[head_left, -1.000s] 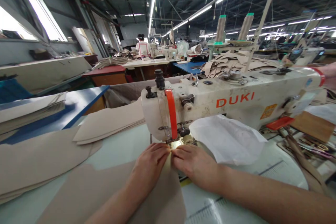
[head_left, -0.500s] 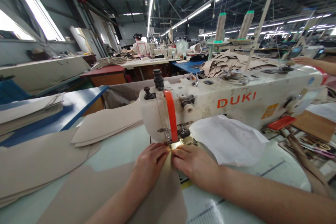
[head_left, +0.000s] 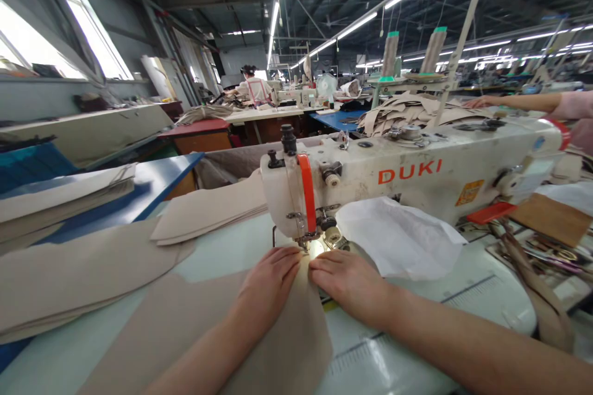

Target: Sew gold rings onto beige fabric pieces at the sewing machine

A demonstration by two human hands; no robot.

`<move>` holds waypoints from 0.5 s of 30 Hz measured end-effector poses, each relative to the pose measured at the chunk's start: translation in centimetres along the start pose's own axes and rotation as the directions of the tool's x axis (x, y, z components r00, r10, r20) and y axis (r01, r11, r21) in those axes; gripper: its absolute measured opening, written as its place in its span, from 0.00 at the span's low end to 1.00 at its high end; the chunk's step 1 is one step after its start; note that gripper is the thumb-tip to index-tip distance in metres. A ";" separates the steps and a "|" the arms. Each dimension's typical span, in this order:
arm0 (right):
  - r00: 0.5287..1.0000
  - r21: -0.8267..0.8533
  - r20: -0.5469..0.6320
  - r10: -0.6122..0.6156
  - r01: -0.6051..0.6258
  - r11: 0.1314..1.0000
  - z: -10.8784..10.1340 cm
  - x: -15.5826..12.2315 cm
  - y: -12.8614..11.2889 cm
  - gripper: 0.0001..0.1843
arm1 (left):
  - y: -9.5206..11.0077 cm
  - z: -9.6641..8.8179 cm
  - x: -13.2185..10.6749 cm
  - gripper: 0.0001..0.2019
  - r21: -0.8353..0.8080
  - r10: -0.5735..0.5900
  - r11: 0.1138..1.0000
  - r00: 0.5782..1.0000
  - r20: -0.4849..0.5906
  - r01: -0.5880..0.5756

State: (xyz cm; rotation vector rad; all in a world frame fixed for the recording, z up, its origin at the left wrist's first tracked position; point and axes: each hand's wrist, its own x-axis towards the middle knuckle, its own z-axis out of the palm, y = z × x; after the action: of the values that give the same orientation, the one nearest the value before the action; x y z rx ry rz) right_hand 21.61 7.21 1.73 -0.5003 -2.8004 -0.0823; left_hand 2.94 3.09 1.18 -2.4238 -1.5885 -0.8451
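A white sewing machine (head_left: 356,163) with orange lettering stands in front of me, its lit needle area (head_left: 309,248) just beyond my fingertips. Under my forearms a beige fabric panel (head_left: 296,327) runs up to the presser foot. My left hand (head_left: 274,278) presses on the panel left of the needle, fingers together and thumb mostly hidden. Opposite it, my right hand (head_left: 345,281) pinches the panel's right edge close to the foot. A white sheet (head_left: 401,237) lies on the machine bed behind my right hand.
Stacks of beige panels (head_left: 83,271) lie at the left, with another stack (head_left: 213,207) beside the machine head. Thread cones (head_left: 390,55) stand behind the machine. Scissors and small tools (head_left: 553,253) sit at the right. A co-worker's arm (head_left: 523,100) reaches toward a fabric pile (head_left: 407,112).
The view has shifted a little. My hands stay by the needle on the panel. The co-worker's hand at the right has moved left, toward the fabric pile.
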 end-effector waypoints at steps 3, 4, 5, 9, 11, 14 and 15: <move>1.000 0.000 -0.002 -0.009 0.009 1.000 -0.3 -0.3 -0.1 0.05 | 0.1 -0.1 -0.2 0.17 0.071 0.020 0.997 0.997 0.069 -0.025; 1.000 -0.002 0.001 -0.011 0.011 1.000 -0.4 -0.3 -0.1 0.05 | 0.1 0.0 -0.3 0.17 0.089 0.020 0.996 0.995 0.093 -0.028; 1.000 -0.005 0.003 -0.013 0.013 1.000 -0.4 -0.3 -0.1 0.05 | 0.1 0.0 -0.3 0.18 0.103 0.019 0.994 0.993 0.115 -0.031; 1.000 -0.026 0.001 -0.020 0.020 0.999 -0.3 -0.2 0.0 0.06 | -0.1 0.2 -0.4 0.18 0.126 -0.006 0.992 0.985 0.171 -0.016; 0.999 -0.035 -0.008 -0.034 0.033 0.999 -0.2 -0.1 0.1 0.06 | -0.4 0.3 -0.5 0.18 0.131 0.002 0.991 0.984 0.180 -0.026; 0.999 -0.049 -0.016 -0.034 0.033 0.998 0.0 0.0 0.3 0.05 | -0.8 0.5 -0.5 0.19 0.123 0.020 0.991 0.983 0.184 -0.043; 0.999 -0.055 -0.016 -0.029 0.028 0.998 0.0 0.0 0.4 0.05 | -0.9 0.5 -0.4 0.19 0.118 0.018 0.992 0.982 0.187 -0.041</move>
State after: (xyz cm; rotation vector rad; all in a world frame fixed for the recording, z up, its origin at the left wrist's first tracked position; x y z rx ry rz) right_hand 21.70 7.57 1.73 -0.4701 -2.7953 -0.1685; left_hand 2.23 3.31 0.37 -2.4937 -1.6081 -0.5133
